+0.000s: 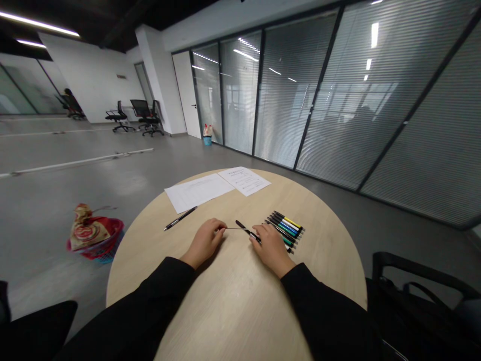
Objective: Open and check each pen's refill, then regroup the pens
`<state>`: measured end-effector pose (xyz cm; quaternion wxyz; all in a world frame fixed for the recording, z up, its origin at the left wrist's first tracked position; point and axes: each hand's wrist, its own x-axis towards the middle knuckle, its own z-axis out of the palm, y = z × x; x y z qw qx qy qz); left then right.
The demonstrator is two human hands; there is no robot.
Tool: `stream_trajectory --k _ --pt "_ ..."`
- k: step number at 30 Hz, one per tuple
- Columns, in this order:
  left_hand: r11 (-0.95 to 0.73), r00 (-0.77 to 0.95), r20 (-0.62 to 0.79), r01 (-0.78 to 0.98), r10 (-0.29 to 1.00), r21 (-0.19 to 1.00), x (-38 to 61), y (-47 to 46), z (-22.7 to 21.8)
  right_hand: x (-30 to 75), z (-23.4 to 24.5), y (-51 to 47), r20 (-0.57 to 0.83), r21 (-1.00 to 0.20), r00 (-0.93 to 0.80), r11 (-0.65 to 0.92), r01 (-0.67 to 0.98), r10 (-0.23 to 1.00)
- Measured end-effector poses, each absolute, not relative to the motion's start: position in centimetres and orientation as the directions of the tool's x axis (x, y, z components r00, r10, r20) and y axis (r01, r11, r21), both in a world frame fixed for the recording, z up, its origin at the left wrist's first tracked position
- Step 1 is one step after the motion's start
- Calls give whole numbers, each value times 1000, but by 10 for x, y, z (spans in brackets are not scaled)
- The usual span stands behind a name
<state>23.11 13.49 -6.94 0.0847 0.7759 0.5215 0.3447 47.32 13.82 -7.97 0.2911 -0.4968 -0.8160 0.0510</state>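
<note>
Over the middle of the round table my left hand is closed, its thumb and fingertips pinching a thin dark strand or rod. This looks like a pen refill, and its far end reaches toward my right hand. My right hand is closed around a black pen, which slants up and left out of the fingers. Just beyond that hand lies a row of several pens in black, yellow, blue, white and green, partly covered by the hand. Another black pen lies by itself on the left.
Two printed sheets lie at the far side of the wooden table. A red basket with a paper bag stands on the floor at left. An office chair is close at right. Glass partitions with blinds line the back.
</note>
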Motion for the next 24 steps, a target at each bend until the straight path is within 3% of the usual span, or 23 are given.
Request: stream_trajectory --k 7,11,17,24 --pt "-538 342 448 715 826 446 235 130 -63 471 -76 136 471 -407 -428 620 671 772" --pt "-536 338 455 726 824 431 236 130 -62 471 -77 135 462 -395 -427 611 686 777" --pt "-371 176 446 839 878 398 228 136 -70 471 -83 139 446 -354 -390 558 750 806" --pt "-165 39 314 908 949 385 222 139 -75 471 -87 140 444 -328 -349 512 794 825"
